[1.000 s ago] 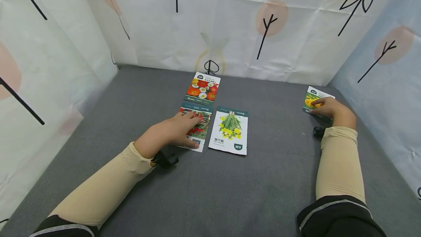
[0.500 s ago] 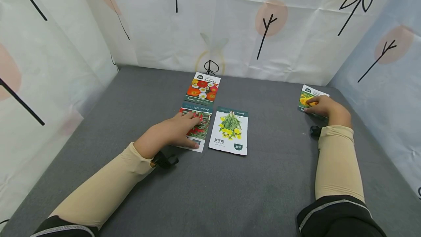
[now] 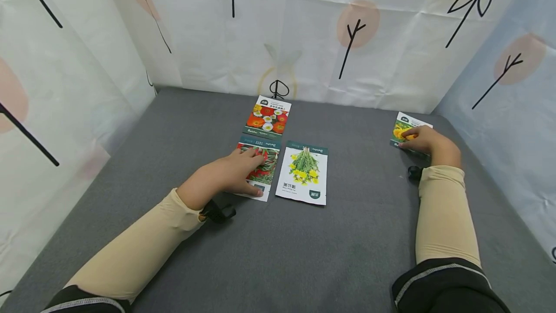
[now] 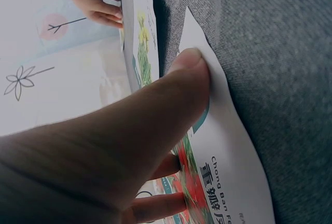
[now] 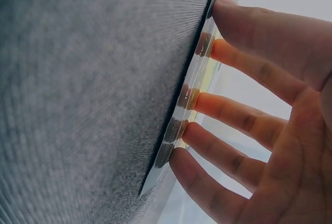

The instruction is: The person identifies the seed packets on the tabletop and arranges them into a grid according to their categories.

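My left hand rests on a seed packet printed with red peppers, fingers spread, covering its left part. In the left wrist view the thumb lies across the packet's white end. At the far right, my right hand touches a seed packet with yellow flowers, hiding its lower right part. The right wrist view has the straight, spread fingertips and the thumb against the face of this packet, which lies on the grey cloth.
A white packet with yellow dandelions lies just right of the pepper packet. Behind the pepper packet is one with red, orange and white flowers. Patterned white fabric walls the back and sides of the grey table.
My right hand has slid the yellow-flower packet a short way left across the table, slowing in the last half second. The left hand and the other packets have stayed put.
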Demonstrator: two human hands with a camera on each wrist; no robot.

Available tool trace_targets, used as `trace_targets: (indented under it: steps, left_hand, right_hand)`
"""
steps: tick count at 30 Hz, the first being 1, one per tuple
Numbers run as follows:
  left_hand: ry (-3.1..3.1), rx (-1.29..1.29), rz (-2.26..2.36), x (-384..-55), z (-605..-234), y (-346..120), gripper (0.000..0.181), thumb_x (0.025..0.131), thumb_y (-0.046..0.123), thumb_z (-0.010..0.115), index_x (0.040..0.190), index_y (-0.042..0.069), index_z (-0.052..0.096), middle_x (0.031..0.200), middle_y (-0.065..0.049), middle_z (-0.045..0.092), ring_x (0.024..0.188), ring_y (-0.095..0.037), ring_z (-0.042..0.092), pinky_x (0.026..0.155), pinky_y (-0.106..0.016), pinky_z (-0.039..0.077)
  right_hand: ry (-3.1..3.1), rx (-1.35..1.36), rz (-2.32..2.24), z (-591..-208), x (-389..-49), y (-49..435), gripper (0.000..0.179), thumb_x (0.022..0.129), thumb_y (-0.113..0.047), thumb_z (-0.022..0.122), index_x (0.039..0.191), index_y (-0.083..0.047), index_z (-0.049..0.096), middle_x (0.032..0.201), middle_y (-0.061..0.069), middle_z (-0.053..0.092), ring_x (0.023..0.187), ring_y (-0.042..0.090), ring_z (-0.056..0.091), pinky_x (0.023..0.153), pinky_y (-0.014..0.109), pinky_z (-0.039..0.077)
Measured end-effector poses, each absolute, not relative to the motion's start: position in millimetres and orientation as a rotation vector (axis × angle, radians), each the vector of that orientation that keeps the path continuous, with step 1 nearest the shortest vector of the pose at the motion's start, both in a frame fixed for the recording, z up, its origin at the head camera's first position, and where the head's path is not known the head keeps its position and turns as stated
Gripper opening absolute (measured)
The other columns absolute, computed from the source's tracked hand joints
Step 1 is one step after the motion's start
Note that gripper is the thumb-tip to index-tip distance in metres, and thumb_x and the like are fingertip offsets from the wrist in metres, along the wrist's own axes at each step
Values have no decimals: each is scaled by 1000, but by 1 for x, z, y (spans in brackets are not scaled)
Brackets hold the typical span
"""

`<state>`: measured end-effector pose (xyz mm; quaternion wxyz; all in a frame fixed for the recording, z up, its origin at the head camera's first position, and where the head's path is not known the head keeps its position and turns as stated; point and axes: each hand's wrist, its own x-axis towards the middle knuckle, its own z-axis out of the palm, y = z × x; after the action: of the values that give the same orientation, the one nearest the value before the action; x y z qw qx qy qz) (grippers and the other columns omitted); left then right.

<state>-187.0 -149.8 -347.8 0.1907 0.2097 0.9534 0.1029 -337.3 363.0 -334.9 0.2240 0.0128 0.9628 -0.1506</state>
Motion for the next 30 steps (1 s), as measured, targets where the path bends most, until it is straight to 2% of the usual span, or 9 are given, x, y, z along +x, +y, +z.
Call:
trace_targets:
  steps: [24, 30]
  left_hand:
    - [2680, 588, 280, -187, -348, -149, 83, 93, 51, 81, 161, 17, 46, 173, -19, 29, 155, -45, 32, 118, -66, 41]
    - [2683, 586, 285, -187, -349, -149, 83, 93, 51, 81, 161, 17, 46, 173, -19, 29, 156, -46, 31, 118, -67, 41]
  right_hand:
    - [2659, 25, -395, -333, -335, 354, 73, 105, -36, 58, 156, 12, 36, 153, 45, 30, 133, 57, 36, 114, 76, 30]
    - [2653, 29, -417, -334, -338, 353, 73, 105, -36, 59, 155, 12, 37, 150, 43, 34, 128, 53, 39, 113, 73, 33]
